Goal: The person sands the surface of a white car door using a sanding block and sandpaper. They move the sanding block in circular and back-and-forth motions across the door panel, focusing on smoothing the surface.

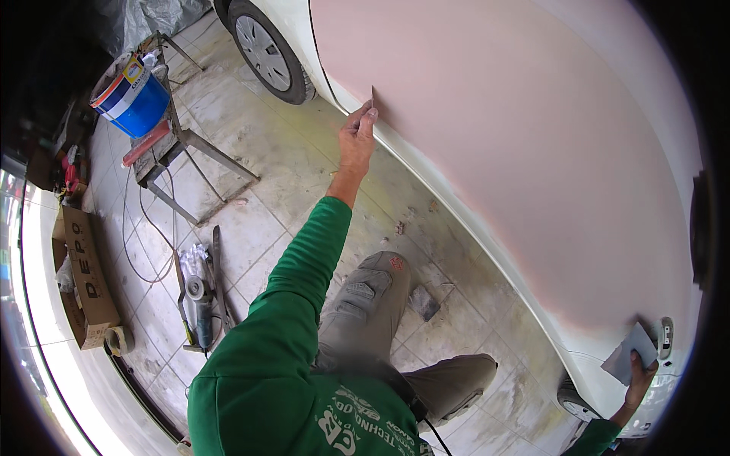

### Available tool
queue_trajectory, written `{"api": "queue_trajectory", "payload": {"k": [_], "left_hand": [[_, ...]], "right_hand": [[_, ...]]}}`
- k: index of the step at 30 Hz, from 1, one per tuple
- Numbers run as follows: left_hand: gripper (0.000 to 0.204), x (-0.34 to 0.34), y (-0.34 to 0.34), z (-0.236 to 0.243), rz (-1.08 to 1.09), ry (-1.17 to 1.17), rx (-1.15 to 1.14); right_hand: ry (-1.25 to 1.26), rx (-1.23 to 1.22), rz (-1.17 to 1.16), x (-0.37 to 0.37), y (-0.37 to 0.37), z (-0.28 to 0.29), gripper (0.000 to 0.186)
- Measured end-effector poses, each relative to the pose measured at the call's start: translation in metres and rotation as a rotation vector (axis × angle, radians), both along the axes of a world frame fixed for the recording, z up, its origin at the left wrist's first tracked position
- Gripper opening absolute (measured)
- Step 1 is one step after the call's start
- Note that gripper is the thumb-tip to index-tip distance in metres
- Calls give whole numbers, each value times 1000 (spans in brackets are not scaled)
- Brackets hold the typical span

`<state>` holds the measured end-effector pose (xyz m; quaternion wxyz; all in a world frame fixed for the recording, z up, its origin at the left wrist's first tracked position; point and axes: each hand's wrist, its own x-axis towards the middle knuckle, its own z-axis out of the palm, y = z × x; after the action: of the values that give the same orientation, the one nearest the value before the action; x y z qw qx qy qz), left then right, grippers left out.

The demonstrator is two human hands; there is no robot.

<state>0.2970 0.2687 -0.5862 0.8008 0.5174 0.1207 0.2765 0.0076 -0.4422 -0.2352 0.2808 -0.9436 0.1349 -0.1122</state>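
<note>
A white car's side panel (pixel 487 152), coated with a large patch of dull pink filler, fills the right of the head view. My left hand (pixel 358 135) reaches the panel's lower edge, thumb and fingers pinched on a thin flat piece (pixel 372 97). It is seen nearly edge-on against the panel, so its kind is unclear. At the lower right, my right hand (pixel 640 378) grips a grey flat sheet (pixel 631 353) close to the car's surface, beside a recessed handle area (pixel 666 339). Whether the sheet is sandpaper or a stiff plate I cannot tell.
Left of me stands a worn metal-legged bench (pixel 176 140) bearing a blue bucket (pixel 137 106) and a long red block (pixel 146 144). A corded power tool (pixel 200 296) lies on the tiles near a cardboard box (pixel 90 281). A small grey block (pixel 424 302) lies by my knee.
</note>
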Motion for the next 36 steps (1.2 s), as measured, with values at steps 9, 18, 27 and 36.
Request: {"api": "queue_trajectory", "payload": {"k": [9, 18, 27, 36], "left_hand": [[51, -96, -212, 11, 61, -98, 232], [56, -172, -388, 26, 165, -19, 482], [70, -226, -487, 46, 29, 65, 463], [55, -209, -267, 12, -663, 305, -323]], "right_hand": [[1, 36, 142, 14, 22, -4, 47], [-80, 35, 360, 12, 31, -10, 37], [-77, 83, 390, 19, 27, -11, 33], [-173, 154, 187, -3, -53, -28, 48]]}}
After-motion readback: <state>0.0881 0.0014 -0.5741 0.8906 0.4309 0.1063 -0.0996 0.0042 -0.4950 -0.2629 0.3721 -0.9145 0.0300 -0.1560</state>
